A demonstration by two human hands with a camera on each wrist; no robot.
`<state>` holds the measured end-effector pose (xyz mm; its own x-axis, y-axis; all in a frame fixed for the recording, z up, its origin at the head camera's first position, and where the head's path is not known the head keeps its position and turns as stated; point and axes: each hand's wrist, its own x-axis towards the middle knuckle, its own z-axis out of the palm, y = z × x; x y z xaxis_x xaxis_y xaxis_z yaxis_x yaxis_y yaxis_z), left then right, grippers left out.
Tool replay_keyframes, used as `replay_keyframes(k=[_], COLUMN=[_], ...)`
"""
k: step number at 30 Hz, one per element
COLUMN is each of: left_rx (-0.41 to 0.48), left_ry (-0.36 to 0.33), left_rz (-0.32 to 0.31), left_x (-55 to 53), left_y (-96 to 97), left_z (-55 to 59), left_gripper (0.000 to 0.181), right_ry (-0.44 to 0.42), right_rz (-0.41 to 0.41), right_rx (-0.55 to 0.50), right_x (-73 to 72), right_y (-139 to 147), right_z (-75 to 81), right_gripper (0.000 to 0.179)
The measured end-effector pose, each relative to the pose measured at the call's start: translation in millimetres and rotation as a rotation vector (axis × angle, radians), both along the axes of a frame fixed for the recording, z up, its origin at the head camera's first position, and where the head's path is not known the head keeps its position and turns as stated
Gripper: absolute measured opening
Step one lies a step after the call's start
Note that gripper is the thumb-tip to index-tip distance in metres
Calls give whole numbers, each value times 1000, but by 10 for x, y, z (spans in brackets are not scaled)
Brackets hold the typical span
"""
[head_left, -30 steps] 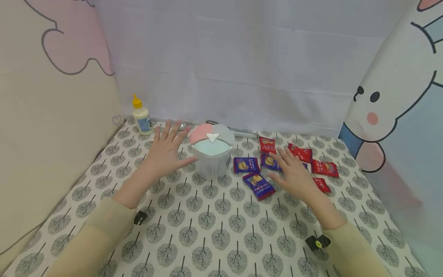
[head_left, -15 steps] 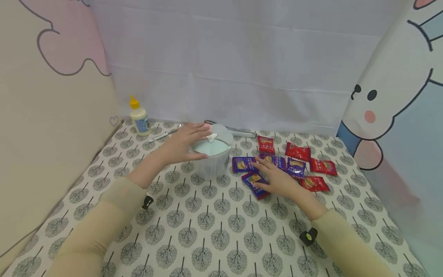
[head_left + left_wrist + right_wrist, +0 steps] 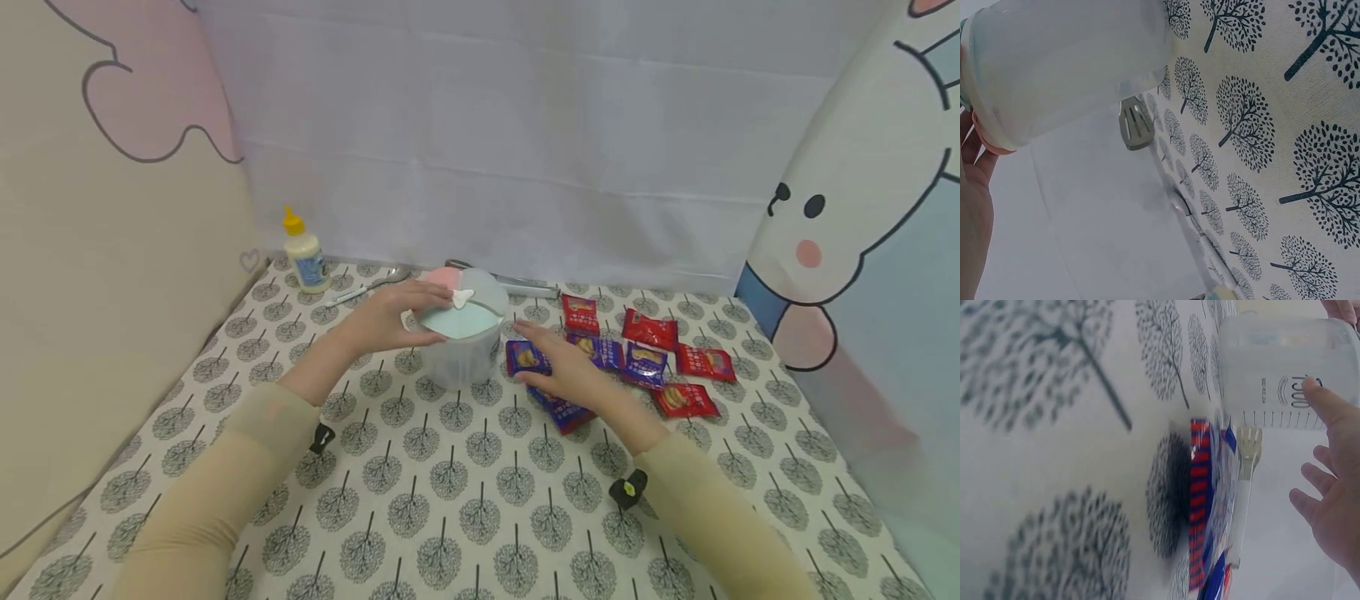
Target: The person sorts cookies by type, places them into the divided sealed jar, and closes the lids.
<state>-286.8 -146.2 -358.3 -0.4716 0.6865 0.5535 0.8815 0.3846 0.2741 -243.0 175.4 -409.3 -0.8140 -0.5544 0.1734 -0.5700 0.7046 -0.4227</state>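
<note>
A clear plastic measuring jug [image 3: 460,367] stands upright on the tree-print cloth. Its lid [image 3: 472,320] has pink, grey and mint sections and a small white piece in the middle. My left hand [image 3: 390,318] grips the lid's left edge, thumb in front and fingers over the top; the left wrist view shows fingers at the rim. My right hand [image 3: 564,367], fingers extended and spread, hovers just right of the jug, over purple snack packets [image 3: 596,352]. In the right wrist view its index finger overlaps the jug's printed scale [image 3: 1297,394].
Red snack packets [image 3: 651,330] lie to the right. Behind the jug is a slotted turner [image 3: 1137,125] with a pale handle [image 3: 528,291]. A spoon [image 3: 392,277] lies at back left, near a yellow-capped glue bottle [image 3: 306,260]. Cloth walls border the table.
My left hand has gone from spread beside the jug to gripping its lid. My right hand has moved left from above the packets towards the jug, which stays in place.
</note>
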Motion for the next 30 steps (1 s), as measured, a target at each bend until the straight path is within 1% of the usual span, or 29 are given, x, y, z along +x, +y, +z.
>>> replay_keyframes(k=[3,5,7,11,14,17,23,27,30], left_rx=[16,24,28,32,34,46,79,101,97], left_ry=[30,50,69,92,91,89,92,67,47], left_rz=[-10,-18,-22,-27,-35,-47,-57,-42,-31], left_x=[-10,-22,-34,-38,-38,-32,-31,-50,-66], left_y=[5,12,16,29,45,55,49,40,26], left_z=[5,2,-7,-12,-8,-12,-29,-22,-8], left_gripper=[49,49,49,49,48,47,45,37,34], right_ry=[-20,-28,-24,-39,-41,-26,-18,-33,-51], right_rz=[7,-14,-38,-101,-137,-149,-135,-137,-129], right_rx=[-56,-120,-195,-384,-477,-508,-530,-538,-553], right_x=[-14,-23,-51,-121,-148,-154,-166,-164,-160], right_y=[-106,-177,-261,-422,-495,-527,-560,-577,-591], right_z=[-17,-42,-70,-96,-94,-91,-97,-100,-108], right_gripper=[80,82,83,84,84,84,83,83,83])
